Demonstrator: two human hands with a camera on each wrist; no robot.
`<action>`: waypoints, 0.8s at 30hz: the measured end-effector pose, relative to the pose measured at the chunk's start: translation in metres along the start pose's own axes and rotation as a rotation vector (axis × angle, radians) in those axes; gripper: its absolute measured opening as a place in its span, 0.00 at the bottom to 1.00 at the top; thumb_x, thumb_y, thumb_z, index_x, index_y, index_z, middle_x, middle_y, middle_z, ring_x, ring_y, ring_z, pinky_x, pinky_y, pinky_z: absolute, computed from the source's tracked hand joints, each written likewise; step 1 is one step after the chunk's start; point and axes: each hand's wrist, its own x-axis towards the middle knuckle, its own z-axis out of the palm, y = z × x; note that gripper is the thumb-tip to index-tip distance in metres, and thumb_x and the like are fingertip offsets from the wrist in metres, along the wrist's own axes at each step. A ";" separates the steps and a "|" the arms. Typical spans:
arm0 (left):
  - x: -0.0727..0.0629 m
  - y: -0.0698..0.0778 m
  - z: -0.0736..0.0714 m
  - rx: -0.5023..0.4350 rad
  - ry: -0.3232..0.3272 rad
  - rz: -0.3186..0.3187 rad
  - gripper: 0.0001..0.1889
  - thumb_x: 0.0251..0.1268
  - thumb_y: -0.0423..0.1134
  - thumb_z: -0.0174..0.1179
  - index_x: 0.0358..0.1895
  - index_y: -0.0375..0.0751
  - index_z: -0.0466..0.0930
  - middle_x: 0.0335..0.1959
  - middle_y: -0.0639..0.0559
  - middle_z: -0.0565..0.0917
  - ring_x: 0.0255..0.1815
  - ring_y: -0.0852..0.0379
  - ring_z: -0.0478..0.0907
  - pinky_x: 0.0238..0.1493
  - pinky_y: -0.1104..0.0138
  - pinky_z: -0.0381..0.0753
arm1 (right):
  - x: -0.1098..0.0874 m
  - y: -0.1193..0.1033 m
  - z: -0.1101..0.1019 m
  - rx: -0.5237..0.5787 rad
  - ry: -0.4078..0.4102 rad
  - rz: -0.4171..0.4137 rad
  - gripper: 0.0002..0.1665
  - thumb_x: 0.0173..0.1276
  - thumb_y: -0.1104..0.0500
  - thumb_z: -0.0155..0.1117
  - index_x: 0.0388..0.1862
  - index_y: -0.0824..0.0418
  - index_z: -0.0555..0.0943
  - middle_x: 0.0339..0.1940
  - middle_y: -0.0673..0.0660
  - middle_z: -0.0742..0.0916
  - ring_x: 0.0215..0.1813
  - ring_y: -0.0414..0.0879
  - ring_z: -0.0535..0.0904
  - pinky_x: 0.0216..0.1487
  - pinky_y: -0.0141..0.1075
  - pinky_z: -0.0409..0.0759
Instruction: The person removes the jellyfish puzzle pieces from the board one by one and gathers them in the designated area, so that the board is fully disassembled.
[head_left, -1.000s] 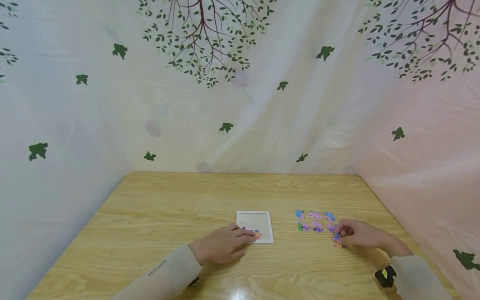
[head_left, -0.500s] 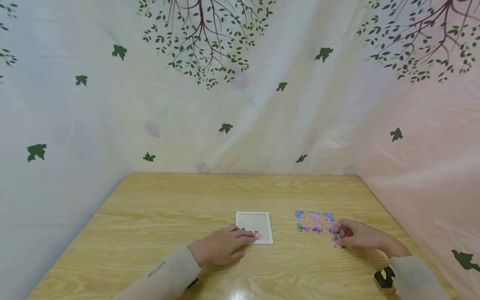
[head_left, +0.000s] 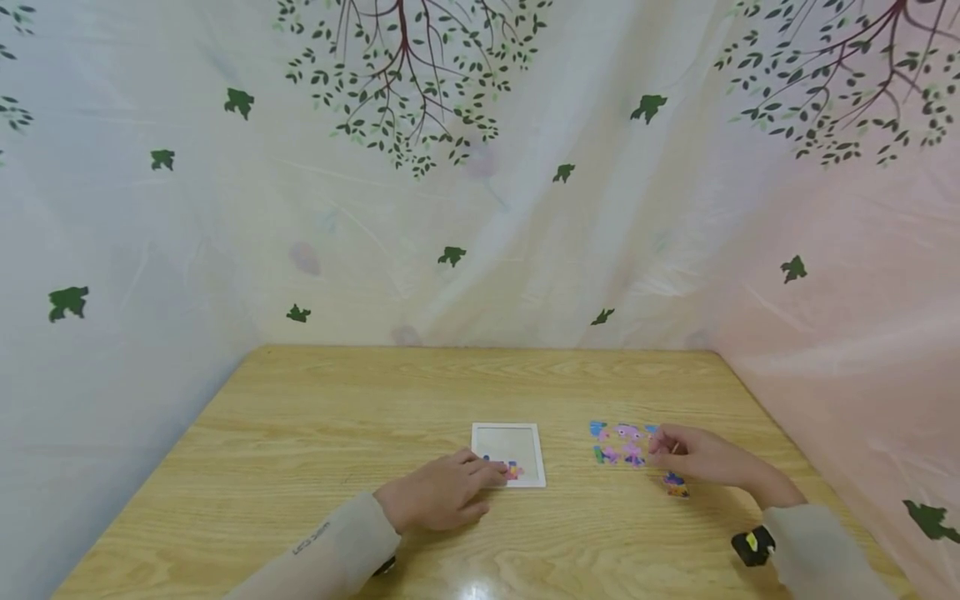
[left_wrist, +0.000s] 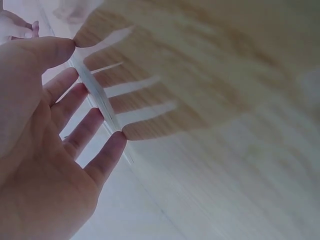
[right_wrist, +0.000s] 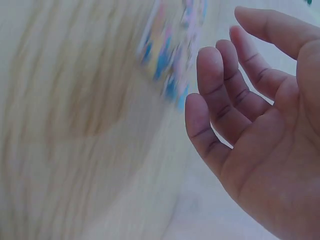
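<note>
My left hand lies across the lower left of a white square puzzle frame, fingers straight with their tips at its edge. Inside the frame's lower part, a strip of colourful jigsaw pieces shows beyond those fingertips. My right hand hovers at the right end of a patch of pink and blue jigsaw pieces, covering some of them. Just below that hand sits a small dark blue and orange group of pieces. In the right wrist view, the right hand's fingers are loosely bent with nothing between them.
A wooden table bears everything. Pale cloth curtains printed with leaves and branches hang behind it and along both sides. A black wrist device sits at the right sleeve.
My right hand has moved left and slightly away from me, off the lower right pieces and onto the right end of the main patch. The left hand has stayed in place.
</note>
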 end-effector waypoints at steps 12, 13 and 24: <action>-0.002 -0.003 -0.002 -0.100 -0.010 -0.019 0.19 0.76 0.40 0.60 0.66 0.44 0.77 0.64 0.46 0.76 0.62 0.52 0.75 0.65 0.63 0.76 | 0.051 -0.044 0.035 -0.092 -0.015 -0.141 0.06 0.78 0.58 0.62 0.45 0.61 0.79 0.38 0.54 0.84 0.37 0.39 0.78 0.35 0.32 0.79; -0.002 -0.003 -0.002 -0.104 -0.011 -0.022 0.19 0.76 0.40 0.60 0.67 0.44 0.77 0.64 0.45 0.76 0.62 0.52 0.75 0.65 0.63 0.76 | 0.055 -0.046 0.039 -0.102 -0.016 -0.153 0.06 0.77 0.58 0.63 0.45 0.61 0.80 0.37 0.54 0.85 0.37 0.39 0.78 0.35 0.32 0.79; -0.002 -0.006 0.003 -0.095 -0.005 -0.037 0.21 0.75 0.42 0.59 0.67 0.43 0.74 0.65 0.48 0.76 0.66 0.52 0.74 0.70 0.63 0.71 | 0.098 -0.073 0.083 -0.135 -0.063 -0.226 0.08 0.72 0.61 0.67 0.48 0.61 0.86 0.39 0.47 0.87 0.40 0.37 0.81 0.43 0.33 0.82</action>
